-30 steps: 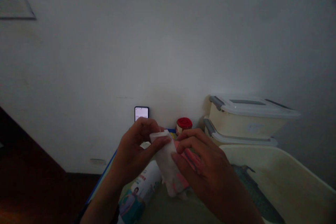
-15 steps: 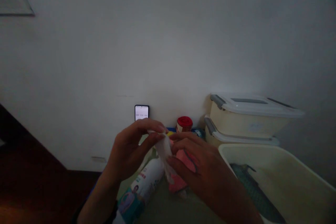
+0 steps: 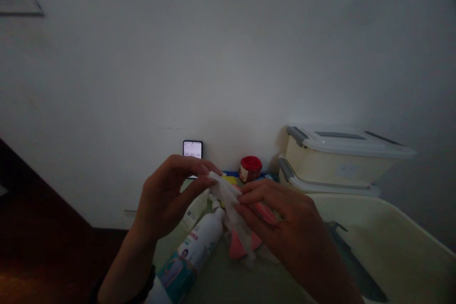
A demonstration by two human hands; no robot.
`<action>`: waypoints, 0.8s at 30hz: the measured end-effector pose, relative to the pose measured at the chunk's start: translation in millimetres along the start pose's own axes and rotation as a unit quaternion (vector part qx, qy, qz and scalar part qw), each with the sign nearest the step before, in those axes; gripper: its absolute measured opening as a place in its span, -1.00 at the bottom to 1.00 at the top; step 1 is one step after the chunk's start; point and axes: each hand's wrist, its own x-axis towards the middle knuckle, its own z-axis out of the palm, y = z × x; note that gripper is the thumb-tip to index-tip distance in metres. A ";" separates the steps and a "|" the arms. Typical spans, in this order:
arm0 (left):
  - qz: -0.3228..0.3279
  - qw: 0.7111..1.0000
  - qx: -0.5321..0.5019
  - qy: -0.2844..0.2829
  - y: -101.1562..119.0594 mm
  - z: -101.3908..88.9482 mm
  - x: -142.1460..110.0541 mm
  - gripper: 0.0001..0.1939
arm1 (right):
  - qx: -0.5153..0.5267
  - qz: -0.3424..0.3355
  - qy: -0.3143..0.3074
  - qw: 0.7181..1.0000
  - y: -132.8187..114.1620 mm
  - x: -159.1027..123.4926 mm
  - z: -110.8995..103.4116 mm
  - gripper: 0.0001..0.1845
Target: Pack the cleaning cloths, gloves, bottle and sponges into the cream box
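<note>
A thin, whitish, see-through sheet hangs in soft folds between my two hands; whether it is plastic film or tissue I cannot tell. My left hand pinches its upper left corner between thumb and fingers. On the other side, my right hand grips its right edge, fingertips pressed together. Below the sheet lies a pink cloth, partly covered by it. A white and teal bottle with a printed label lies on its side beneath my left hand, its nozzle end pointing away from me.
A phone showing a timer leans against the wall. Near it stand a red roll and a yellow item. Two lidded storage boxes are stacked at right, behind a cream tub holding a dark green object. A pale packet lies behind the bottle.
My hands have moved apart, the left one leftward and the right one slightly rightward. The sheet is now spread wider between them, and more of the bottle's top shows.
</note>
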 end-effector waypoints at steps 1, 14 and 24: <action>0.000 1.000 0.009 0.002 -0.1 -1.0 0.3 -0.81 | -0.011 0.000 0.008 1.000 -0.2 -0.3 -1.7 -0.94; -0.054 0.996 0.018 -0.074 -4.3 -2.3 -1.3 -0.77 | -0.066 0.002 0.060 0.996 0.8 -1.0 -10.5 -0.84; -0.094 0.986 0.037 -0.135 -7.9 -4.3 0.5 -0.78 | -0.050 -0.002 0.059 0.997 4.0 0.0 -15.8 -0.83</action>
